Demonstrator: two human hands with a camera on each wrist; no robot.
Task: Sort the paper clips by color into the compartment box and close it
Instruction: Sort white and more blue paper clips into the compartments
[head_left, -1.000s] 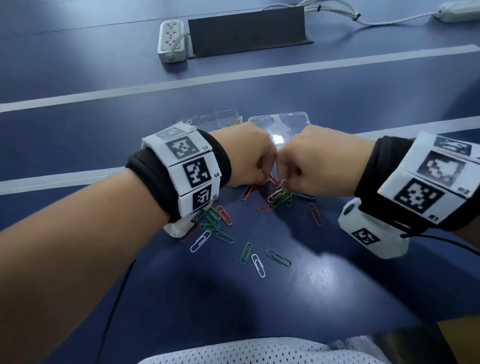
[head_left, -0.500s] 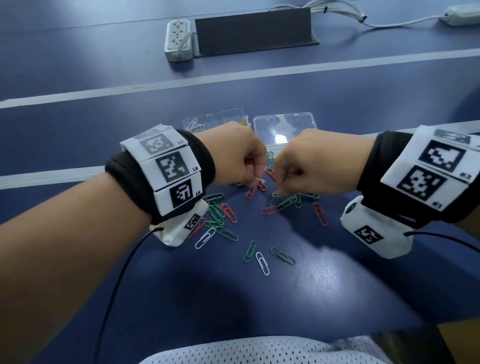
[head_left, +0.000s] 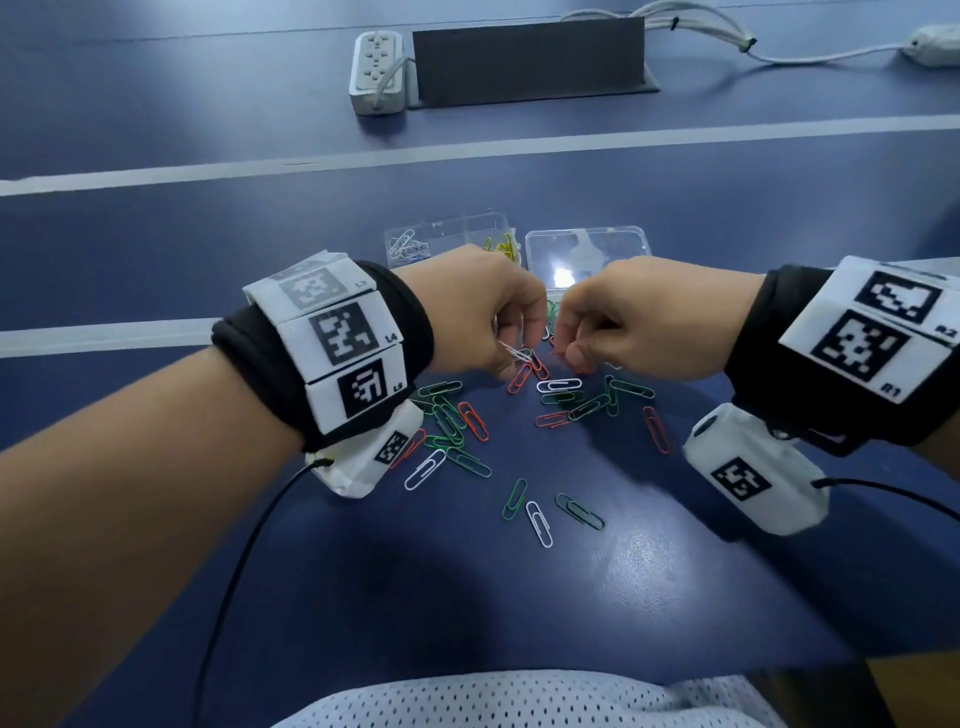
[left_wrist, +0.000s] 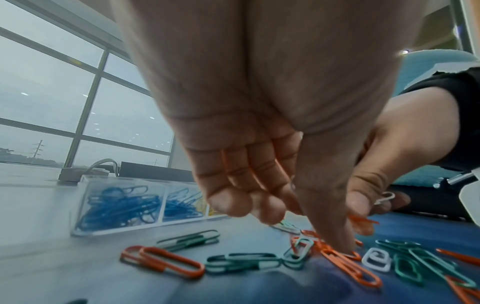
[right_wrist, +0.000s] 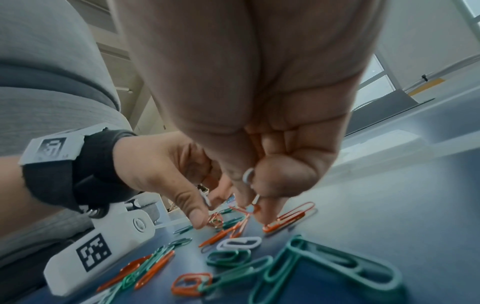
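Observation:
Loose red, green and white paper clips (head_left: 566, 402) lie scattered on the blue table. Over the pile, my left hand (head_left: 511, 358) pinches a white clip (head_left: 515, 353), also seen as the white clip (right_wrist: 206, 200) between thumb and finger. My right hand (head_left: 569, 358) is curled beside it; it pinches a white clip (right_wrist: 248, 176) with a red clip (right_wrist: 246, 208) hanging from its fingertips. The clear compartment box (head_left: 452, 239) stands behind the hands, holding white, blue and yellow clips. Its lid (head_left: 587, 254) lies open to the right. The box wall (left_wrist: 116, 205) shows blue clips inside.
A white power strip (head_left: 376, 70) and a dark cable cover (head_left: 530, 60) sit at the far side with white cables (head_left: 727, 36). A few clips (head_left: 540, 519) lie nearer to me. Wrist camera cables trail off both forearms.
The two fists, pressed together a second ago, have drawn slightly apart over the pile. A white clip now shows in my left fingers.

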